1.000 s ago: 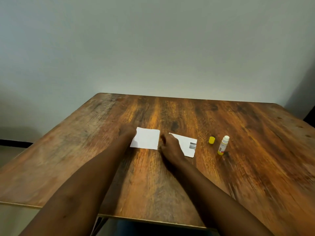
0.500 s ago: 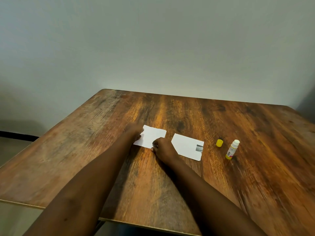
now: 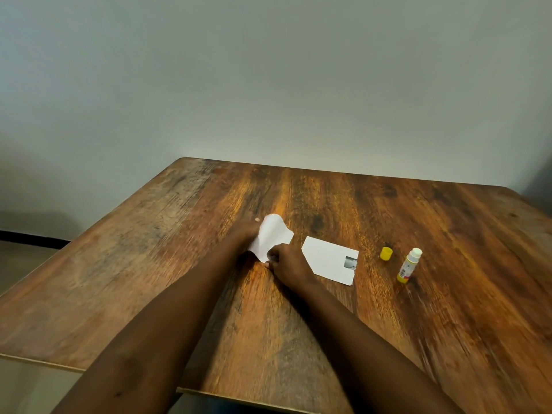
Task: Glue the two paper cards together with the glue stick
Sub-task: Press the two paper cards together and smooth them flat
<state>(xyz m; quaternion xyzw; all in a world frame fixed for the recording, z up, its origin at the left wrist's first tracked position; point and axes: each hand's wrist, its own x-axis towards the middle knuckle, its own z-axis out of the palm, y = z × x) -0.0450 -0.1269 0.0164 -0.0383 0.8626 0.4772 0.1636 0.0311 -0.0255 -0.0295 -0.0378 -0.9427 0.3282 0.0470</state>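
A white paper card (image 3: 272, 234) is curled up off the wooden table (image 3: 149, 264), bent between both hands. My left hand (image 3: 246, 231) holds its far left edge and my right hand (image 3: 288, 264) pinches its near right corner. The second white card (image 3: 327, 259), with a small grey picture at its right end, lies flat just right of my right hand. Further right the uncapped glue stick (image 3: 408, 265) stands upright, white with a yellow base. Its yellow cap (image 3: 386, 253) sits on the table just left of it.
A plain grey wall (image 3: 268, 85) rises behind the table's far edge. The table's near edge (image 3: 44, 361) runs across the lower left, with floor beyond it at the left.
The left card lay flat a second ago; now it is lifted and curled between both hands. My right hand moved left from the second card onto the first. The view shifted a little.
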